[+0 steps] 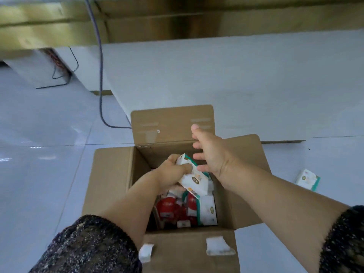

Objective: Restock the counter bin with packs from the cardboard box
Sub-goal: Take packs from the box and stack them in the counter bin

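I log the white pack point(195, 181) gripped in the fingers of the left hand point(174, 170), above the open cardboard box point(110, 174). The right hand point(209, 152) is just beside it, fingers spread, holding nothing. More packs point(209, 210) lie below the fingers, and a stray pack point(308, 179) is on the floor.

The brown cardboard box point(110, 178) stands open in the lower centre, flaps spread, red packs point(167, 207) inside. A white pack point(194, 181) is tilted above the opening; a loose pack point(307, 178) lies at right.

Box top: cardboard box point(140, 164) open, flaps point(171, 125) folded outward.
Middle of opening: left hand point(173, 170) with white packs point(195, 180) blocks it.
Far right corner: right hand point(210, 152) above it.
Bottom: covered with other packs point(169, 207).
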Tool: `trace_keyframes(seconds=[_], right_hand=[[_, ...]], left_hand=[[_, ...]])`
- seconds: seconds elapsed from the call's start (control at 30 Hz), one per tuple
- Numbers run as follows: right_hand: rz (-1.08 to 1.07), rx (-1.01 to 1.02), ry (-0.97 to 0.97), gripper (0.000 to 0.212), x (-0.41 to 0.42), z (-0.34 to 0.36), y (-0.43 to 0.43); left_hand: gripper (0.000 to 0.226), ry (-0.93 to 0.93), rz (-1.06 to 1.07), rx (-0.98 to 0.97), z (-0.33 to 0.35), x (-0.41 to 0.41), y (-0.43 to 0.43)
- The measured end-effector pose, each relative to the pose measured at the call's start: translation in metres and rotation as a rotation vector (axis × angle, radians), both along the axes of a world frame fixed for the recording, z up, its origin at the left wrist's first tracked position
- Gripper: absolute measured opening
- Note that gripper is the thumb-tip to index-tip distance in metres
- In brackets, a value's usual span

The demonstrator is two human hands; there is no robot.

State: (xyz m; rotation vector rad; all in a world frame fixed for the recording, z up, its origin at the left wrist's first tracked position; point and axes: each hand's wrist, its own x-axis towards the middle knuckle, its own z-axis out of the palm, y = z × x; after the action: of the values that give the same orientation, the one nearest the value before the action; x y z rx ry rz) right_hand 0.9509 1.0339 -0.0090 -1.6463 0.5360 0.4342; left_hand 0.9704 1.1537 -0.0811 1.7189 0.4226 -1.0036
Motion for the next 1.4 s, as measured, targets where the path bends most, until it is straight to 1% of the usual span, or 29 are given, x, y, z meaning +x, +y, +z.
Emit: trace_keyframes(seconds=[0.1, 0.17, 0.23, 0.33, 0.37, 0.47, 0.53, 0.6, 0.67, 0.77, 0.87, 0.97, 1.07, 1.13, 1.2, 1.27, 1.33, 1.4], right_hand=[[0.046, -0.072, -0.084, 0.038, -0.008, 0.061, -0.004], [0.089, -0.141, -0.164, 0.033, -0.013, 0.109, -0.008], [0.141, -0.232, -0.259, 0.035, -0.021, 0.162, -0.014], [0.209, -0.326, -0.378, 0.037, -0.035, 0.244, -0.028], [0.217, -0.332, -0.415, 0.04, -0.042, 0.273, -0.032], [0.219, -0.354, -0.512, 0.042, -0.058, 0.354, -0.046], [0.199, -0.389, -0.584, 0.041, -0.069, 0.405, -0.051], [0.198, -0.439, -0.662, 0.055, -0.079, 0.451, -0.056], [0.292, -0.574, -0.742, 0.063, -0.087, 0.493, -0.063], [0.453, -0.917, -0.912, 0.069, -0.094, 0.544, -0.073], [0.547, -1.129, -1.059, 0.07, -0.092, 0.583, -0.081], [0.574, -1.3, -1.119, 0.065, -0.082, 0.61, -0.092], [0.481, -1.455, -1.253, 0.054, -0.062, 0.626, -0.1], [0.384, -1.514, -1.339, 0.047, -0.044, 0.633, -0.107], [0.331, -1.53, -1.378, 0.044, -0.028, 0.639, -0.115], [0.287, -1.545, -1.339, 0.044, -0.013, 0.64, -0.127], [0.22, -1.589, -1.223, 0.044, 0.002, 0.642, -0.142], [0.158, -1.602, -1.09, 0.037, 0.014, 0.649, -0.155]], left_hand=[[0.038, -0.049, 0.052, -0.132, 0.066, -0.008, 0.0], [0.036, -0.117, 0.097, -0.172, 0.117, -0.013, 0.0], [0.033, -0.186, 0.137, -0.196, 0.172, -0.021, 0.0], [0.015, -0.232, 0.207, -0.22, 0.263, -0.034, -0.004], [0.014, -0.245, 0.236, -0.238, 0.294, -0.04, -0.004], [0.023, -0.304, 0.347, -0.269, 0.377, -0.053, -0.007], [0.028, -0.342, 0.372, -0.265, 0.427, -0.061, -0.008], [0.026, -0.375, 0.395, -0.278, 0.473, -0.067, -0.011], [0.025, -0.391, 0.42, -0.308, 0.517, -0.072, -0.018], [0.032, -0.419, 0.42, -0.334, 0.575, -0.073, -0.031], [0.031, -0.43, 0.408, -0.348, 0.627, -0.067, -0.044], [0.029, -0.442, 0.402, -0.34, 0.669, -0.057, -0.057], [0.028, -0.461, 0.362, -0.337, 0.698, -0.039, -0.068], [0.029, -0.45, 0.301, -0.33, 0.713, -0.027, -0.076], [0.032, -0.451, 0.239, -0.329, 0.724, -0.015, -0.083], [0.042, -0.472, 0.182, -0.321, 0.73, -0.003, -0.09], [0.051, -0.538, 0.179, -0.277, 0.735, 0.01, -0.094], [0.048, -0.613, 0.213, -0.233, 0.739, 0.022, -0.097]])
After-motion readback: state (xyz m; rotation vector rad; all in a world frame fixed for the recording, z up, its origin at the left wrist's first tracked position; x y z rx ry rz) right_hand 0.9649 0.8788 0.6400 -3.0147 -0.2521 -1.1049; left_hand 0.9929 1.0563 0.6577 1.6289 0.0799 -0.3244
